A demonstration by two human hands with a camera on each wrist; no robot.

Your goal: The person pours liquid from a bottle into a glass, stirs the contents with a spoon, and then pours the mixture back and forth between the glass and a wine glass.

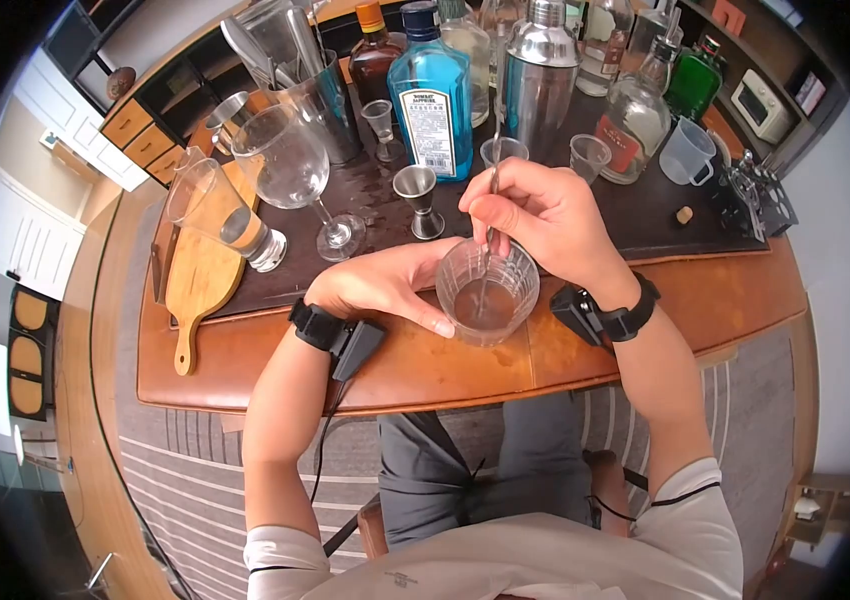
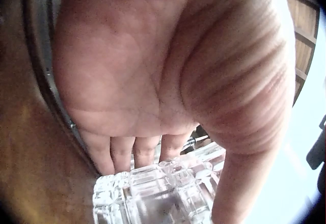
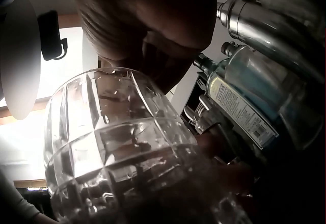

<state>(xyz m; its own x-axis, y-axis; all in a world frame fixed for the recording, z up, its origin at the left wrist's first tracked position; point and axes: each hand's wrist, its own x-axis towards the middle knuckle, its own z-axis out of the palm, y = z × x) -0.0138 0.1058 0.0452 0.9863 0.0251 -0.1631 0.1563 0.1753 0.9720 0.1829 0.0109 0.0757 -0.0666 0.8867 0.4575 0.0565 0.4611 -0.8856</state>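
Note:
A clear cut-pattern mixing glass (image 1: pixel 505 315) stands near the front edge of the bar top, with some liquid low inside. My left hand (image 1: pixel 380 280) holds it from the left, thumb at the near side and fingers behind; the left wrist view shows the palm (image 2: pixel 122 71) facing the ridged glass (image 2: pixel 158 198). Above the rim, my right hand (image 1: pixel 550 215) pinches the thin shaft of a bar spoon (image 1: pixel 496 135), whose lower end reaches down into the glass. In the right wrist view, the glass wall (image 3: pixel 117 137) fills the foreground, below the right hand (image 3: pixel 153 20).
Behind the glass stand a steel jigger (image 1: pixel 423 200), a blue gin bottle (image 1: pixel 432 100), a shaker (image 1: pixel 542 75) and several other bottles. Leftward are a stemmed glass (image 1: pixel 285 165), a tall glass (image 1: pixel 230 220) and a wooden board (image 1: pixel 203 275). A plastic jug (image 1: pixel 685 155) and cork (image 1: pixel 684 214) lie rightward.

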